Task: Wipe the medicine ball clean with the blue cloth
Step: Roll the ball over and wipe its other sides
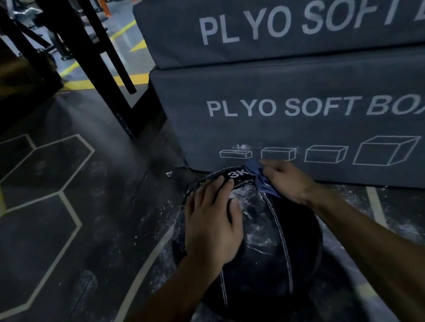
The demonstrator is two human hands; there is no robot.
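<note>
Low in the frame's centre, the medicine ball (267,256) sits on the dark floor (53,235), dusted with white powder. The left hand (211,223) lies flat on its upper left side with fingers spread, likely steadying it. Beyond, at the ball's far top, the right hand (286,178) bunches the blue cloth (261,181) in curled fingers, pressing it to the seam. The weight label is half covered by the cloth. Behind rise two stacked plyo boxes (307,110), cut off at right.
</note>
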